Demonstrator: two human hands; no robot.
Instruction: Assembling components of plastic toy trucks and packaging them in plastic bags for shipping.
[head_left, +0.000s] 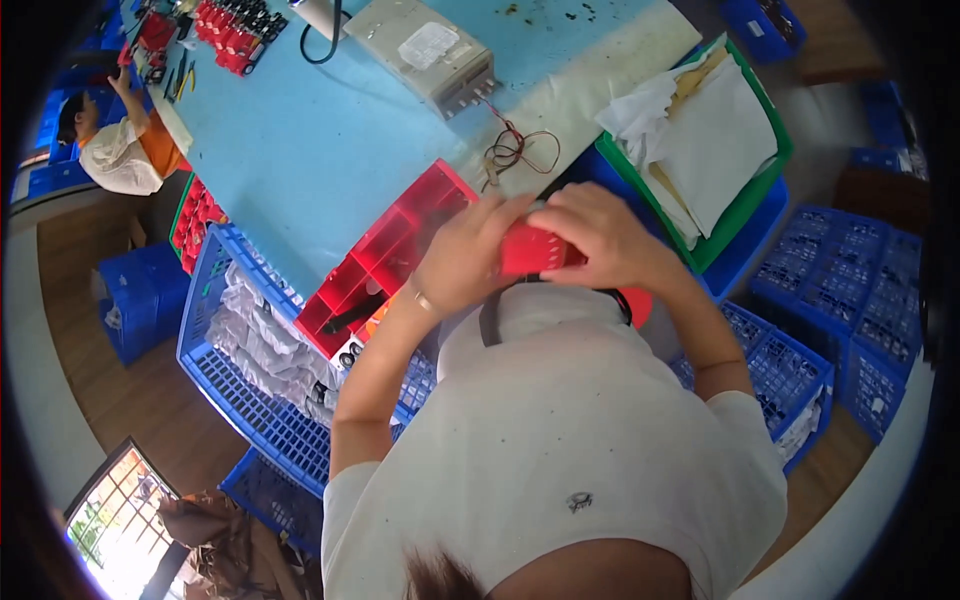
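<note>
Close in front of my body, a red plastic part (528, 251) with small pale marks and a dark hollow on its right side is between my two hands. My right hand (598, 232) has its fingers curled round the right side of it. Against its left side, my left hand (462, 247) grips with bent fingers, slightly blurred. What kind of part it is does not show clearly. Beside my left hand lies a red compartment tray (437, 185). A black tool (355, 314) rests in its near end.
A grey power supply box (420, 50) with thin leads (510, 150) stands on the blue table (270, 150). Right of it is a green-rimmed crate (765, 165) with white sheets. A blue basket (225, 390) holds bagged things at the left. Another person (120, 160) works at the far left.
</note>
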